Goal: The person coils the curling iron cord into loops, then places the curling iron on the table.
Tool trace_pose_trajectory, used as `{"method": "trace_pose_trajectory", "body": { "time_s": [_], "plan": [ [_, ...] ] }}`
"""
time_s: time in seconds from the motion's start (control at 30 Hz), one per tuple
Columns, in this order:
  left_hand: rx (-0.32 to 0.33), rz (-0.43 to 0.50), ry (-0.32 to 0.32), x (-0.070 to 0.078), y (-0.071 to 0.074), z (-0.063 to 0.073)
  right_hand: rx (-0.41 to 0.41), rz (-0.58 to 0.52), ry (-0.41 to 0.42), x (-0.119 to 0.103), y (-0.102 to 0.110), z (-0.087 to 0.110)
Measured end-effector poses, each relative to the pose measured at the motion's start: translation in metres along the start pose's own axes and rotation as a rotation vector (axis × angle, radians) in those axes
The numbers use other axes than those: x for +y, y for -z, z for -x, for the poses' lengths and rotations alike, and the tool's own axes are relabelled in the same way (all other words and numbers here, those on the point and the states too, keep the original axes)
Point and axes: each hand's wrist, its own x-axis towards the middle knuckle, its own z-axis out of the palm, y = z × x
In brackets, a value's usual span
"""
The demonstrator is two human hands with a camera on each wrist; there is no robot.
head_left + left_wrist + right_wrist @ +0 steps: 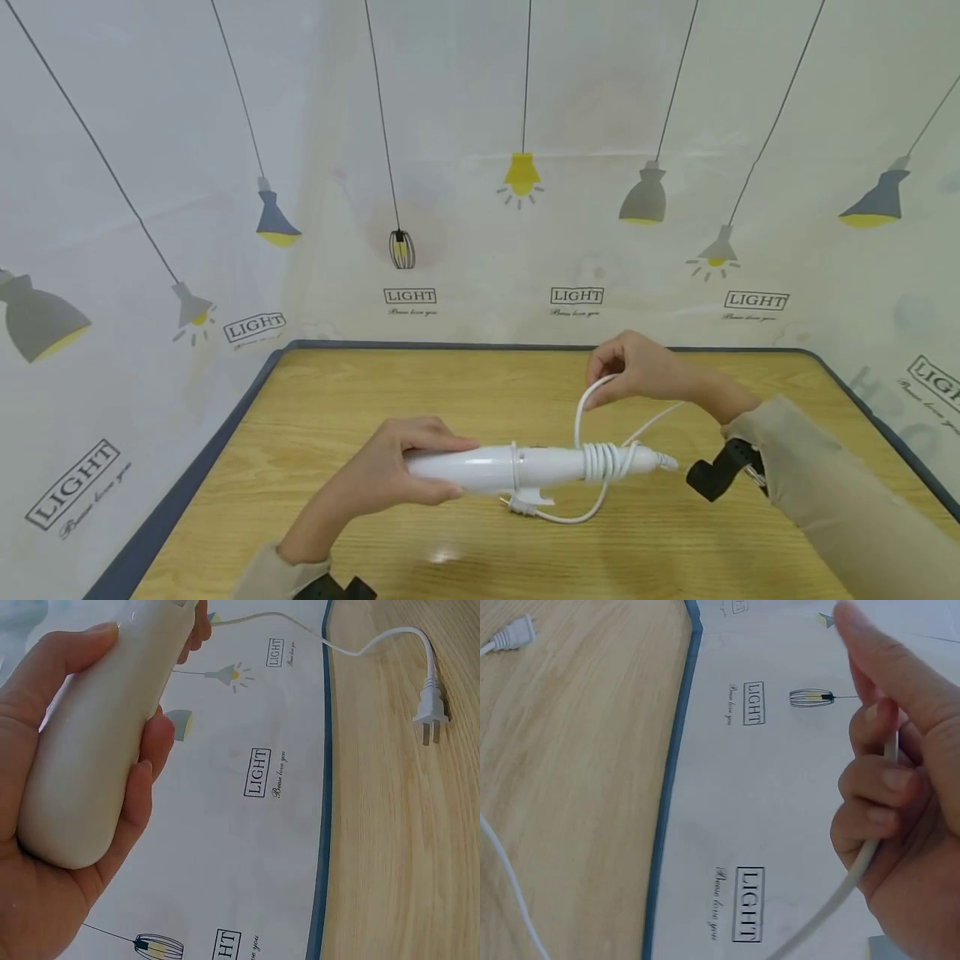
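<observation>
A white, rounded, long handheld appliance with a power cord is held level above the table. My left hand grips its thick end, thumb on one side and fingers curled on the other; the left wrist view shows that smooth blunt end against the palm. Several turns of white cord circle the narrower end. My right hand, raised beyond that end, holds a length of the cord, which in the right wrist view runs through curled fingers. The two-pin plug hangs or lies near the wood, below the appliance.
A wood-grain table with a dark blue edge lies beneath. Around its back and sides stands a pale curtain-like sheet printed with lamps and the word LIGHT. Each wrist wears a black camera mount.
</observation>
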Motion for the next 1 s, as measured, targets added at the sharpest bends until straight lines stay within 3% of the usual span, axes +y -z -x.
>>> {"method": "trace_pose_trajectory", "body": {
  "time_s": [0.23,0.4,0.57,0.8,1.0],
  "plan": [
    [0.08,-0.148,0.093,-0.005,-0.007,-0.003,-0.008,0.124,-0.02,-0.023,0.0,0.003],
    [0.183,-0.294,0.134,-0.004,-0.012,-0.006,0.025,0.255,-0.055,-0.037,-0.006,0.009],
    [0.303,-0.358,0.167,-0.002,-0.015,-0.009,0.067,0.306,-0.102,-0.046,-0.014,0.018],
    [0.477,-0.321,0.195,-0.002,-0.015,-0.013,0.102,0.232,-0.137,-0.051,-0.031,0.027],
    [0.563,-0.224,0.193,0.002,-0.016,-0.017,0.159,0.147,-0.008,-0.044,-0.046,0.032]
  ]
}}
